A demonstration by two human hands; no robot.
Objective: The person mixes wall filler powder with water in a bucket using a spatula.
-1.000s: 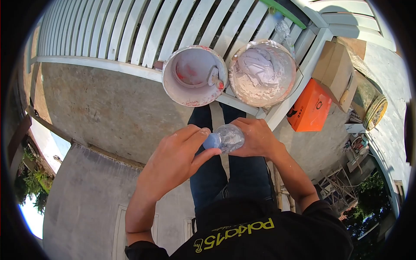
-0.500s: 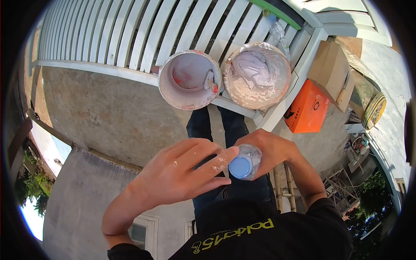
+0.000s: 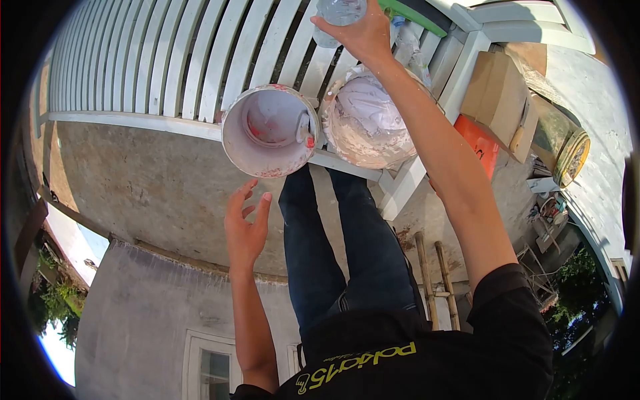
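We note right hand (image 3: 369,37) grasping bottle (image 3: 340,12) at palm's left; axis unclear. Left hand (image 3: 245,230) farther, unclenched, holding nothing.

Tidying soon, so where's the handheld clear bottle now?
In the head view, the clear bottle is at the top edge, slightly right of centre, in the right hand, above the bucket of pale mixture.
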